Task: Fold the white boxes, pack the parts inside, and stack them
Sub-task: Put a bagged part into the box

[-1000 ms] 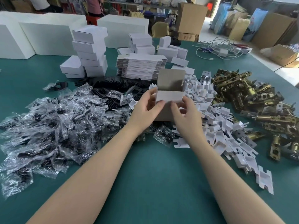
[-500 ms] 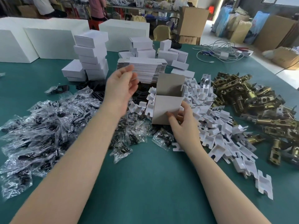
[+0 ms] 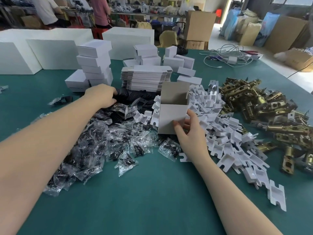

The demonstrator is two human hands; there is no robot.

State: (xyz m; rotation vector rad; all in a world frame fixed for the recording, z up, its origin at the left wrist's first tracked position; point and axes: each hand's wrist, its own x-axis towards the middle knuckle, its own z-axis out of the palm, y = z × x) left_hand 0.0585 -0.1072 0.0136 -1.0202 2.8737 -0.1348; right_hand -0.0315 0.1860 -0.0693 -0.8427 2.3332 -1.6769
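Note:
My right hand holds the lower right corner of a folded white box that stands upright with its top flap open, the grey inside showing. My left hand has reached out to the row of black plates behind the bag pile, its fingers curled down onto them. Clear bags of black screws lie heaped on the left, white card inserts on the right, brass latches further right. A stack of flat box blanks and a pile of finished white boxes stand behind.
Large white cartons line the far left of the green table. More small white boxes and a tangle of white cables lie at the back. People and brown cartons stand beyond the table.
My left hand let go of the box, rose, then came down on the black plates at the back. My right hand keeps holding the box upright.

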